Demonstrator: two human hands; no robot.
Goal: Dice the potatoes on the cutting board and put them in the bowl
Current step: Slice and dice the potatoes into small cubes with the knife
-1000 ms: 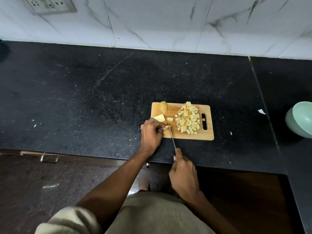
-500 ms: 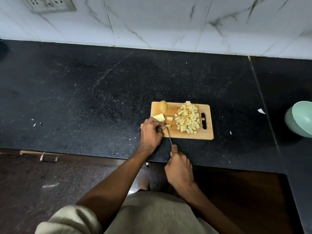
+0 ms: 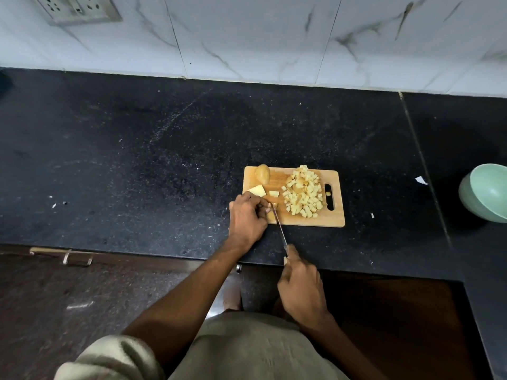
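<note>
- The step in hand looks like dicing a small potato strip at the near-left corner of the cutting board (image 3: 307,222), which lies on the black counter (image 3: 164,160) with its long axis running left to right and its handle slot at the right end.
- The left hand (image 3: 247,218) curls its fingers over the potato strip (image 3: 274,205) and pins it to the board; most of the strip is hidden under the fingers, so which way it points cannot be told.
- The right hand (image 3: 300,286) is wrapped around the handle of the knife (image 3: 278,224). The blade runs from the near counter edge up and slightly left, its tip just beside the left fingertips.
- To do this well, the left fingertips should stay tucked behind the knuckles, the cuts should be evenly spaced, and the blade should come straight down.
- A pile of diced potato (image 3: 303,194) covers the right half of the board; a loose cube (image 3: 273,193) lies between it and a potato wedge (image 3: 257,191).
- An uncut potato piece (image 3: 262,174) with skin sits at the far-left corner.
- The green bowl (image 3: 487,192) stands well apart at the right edge, tilted, and no potato shows in it.
</note>
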